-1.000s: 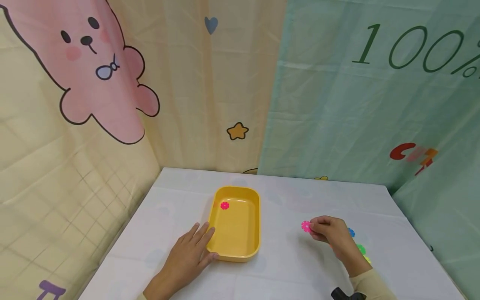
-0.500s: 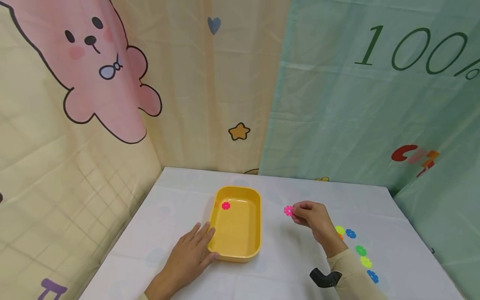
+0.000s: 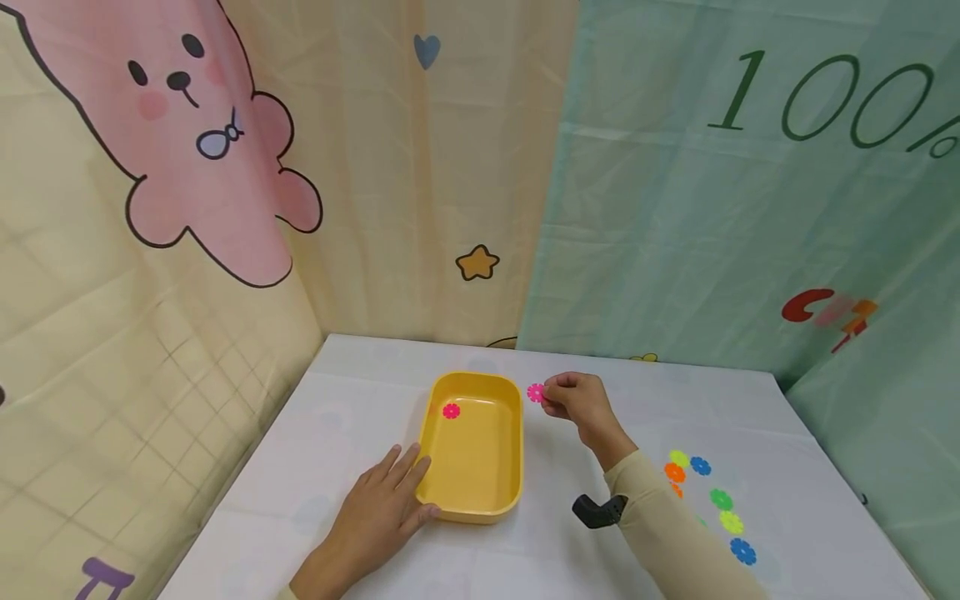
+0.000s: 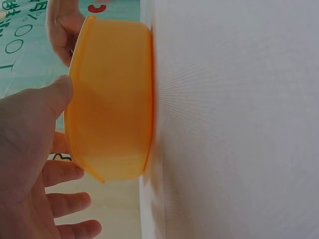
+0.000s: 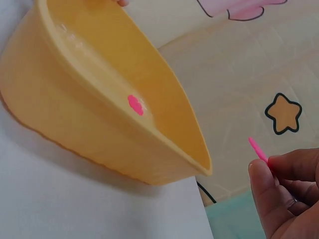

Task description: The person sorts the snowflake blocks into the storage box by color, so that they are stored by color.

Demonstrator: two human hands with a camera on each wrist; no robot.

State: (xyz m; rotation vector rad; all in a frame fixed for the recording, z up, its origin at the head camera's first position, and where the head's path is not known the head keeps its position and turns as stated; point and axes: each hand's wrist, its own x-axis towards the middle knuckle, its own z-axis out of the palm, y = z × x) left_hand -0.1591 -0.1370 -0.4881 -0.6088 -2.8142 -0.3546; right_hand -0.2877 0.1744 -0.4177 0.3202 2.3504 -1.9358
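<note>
Between thumb and fingertips, my right hand (image 3: 583, 403) pinches a pink snowflake disc (image 3: 535, 392) just right of the yellow tray's far end. In the right wrist view that pink disc (image 5: 257, 149) is seen edge-on, apart from the tray wall. The yellow tray (image 3: 517, 467) lies on the table, with another pink snowflake disc (image 3: 451, 411) on its floor near the far left corner. My left hand (image 3: 378, 508) rests at the tray's near left corner, fingers extended and spread. In the left wrist view its thumb touches the rim of the tray (image 4: 109, 99).
Right of the tray lie several loose snowflake discs, among them an orange one (image 3: 675, 472), a green one (image 3: 722, 500) and a blue one (image 3: 743, 551). My right sleeve (image 3: 667, 525) partly covers some. Printed curtains (image 3: 420, 192) stand behind the white table (image 3: 360, 392).
My right hand has carried the pink disc leftward and away from me, from beside the loose discs to near the tray. More loose discs are now uncovered. The left hand has stayed put.
</note>
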